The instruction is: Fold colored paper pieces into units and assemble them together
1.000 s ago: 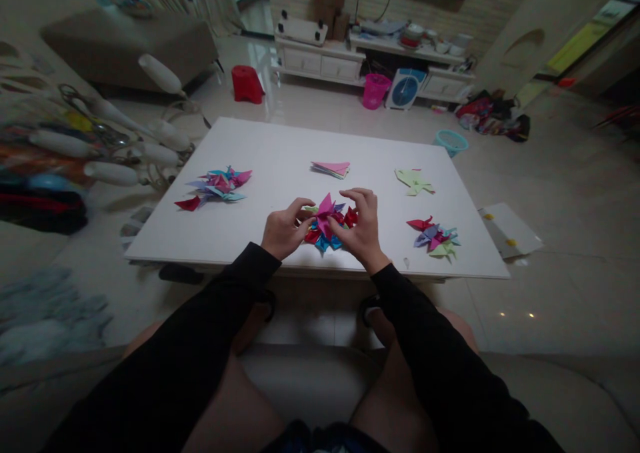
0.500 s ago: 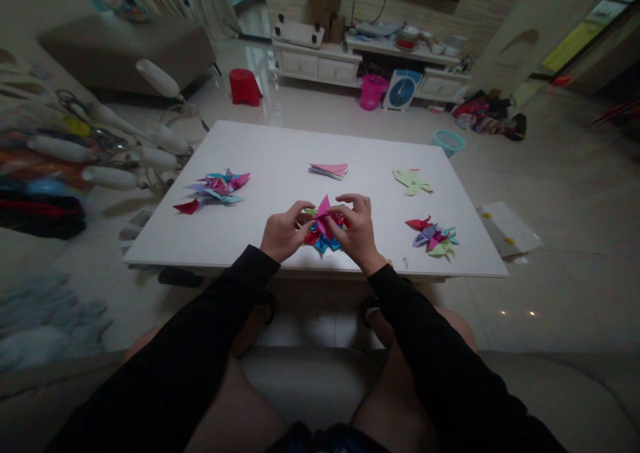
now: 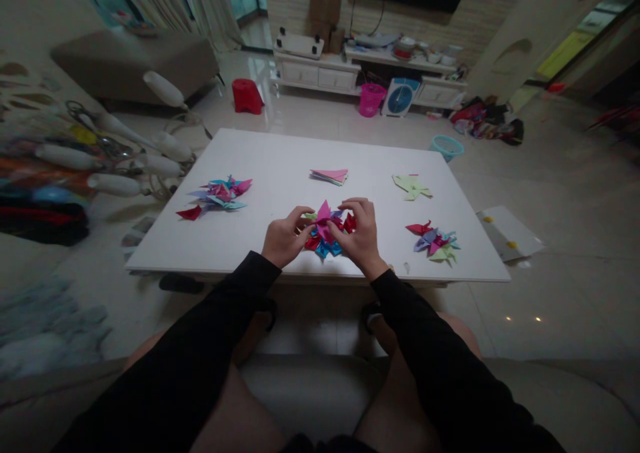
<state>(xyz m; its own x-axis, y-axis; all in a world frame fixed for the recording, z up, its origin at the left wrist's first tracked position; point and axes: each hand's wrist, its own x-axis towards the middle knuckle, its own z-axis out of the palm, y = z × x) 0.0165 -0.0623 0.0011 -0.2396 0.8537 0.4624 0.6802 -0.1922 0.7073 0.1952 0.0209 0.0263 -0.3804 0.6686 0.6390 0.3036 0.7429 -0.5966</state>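
My left hand point(image 3: 283, 237) and my right hand point(image 3: 361, 234) meet over a heap of folded coloured paper pieces point(image 3: 326, 236) near the front edge of the white table point(image 3: 280, 166). Both pinch a magenta folded paper piece point(image 3: 324, 213) that stands up between them, fingers curled round its edges. Red and blue pieces lie under the hands. Black sleeves cover both forearms.
On the table lie a pile of folded pieces at the left point(image 3: 217, 194), a pink stack at the back point(image 3: 329, 175), green pieces point(image 3: 411, 186) and a mixed pile at the right point(image 3: 433, 238). A rack with white handles and scissors point(image 3: 120, 156) stands left. A white sheet point(image 3: 510, 231) lies on the floor.
My right fingers have curled in closer onto the magenta piece. The view has tilted down slightly; the piles on the table have not moved.
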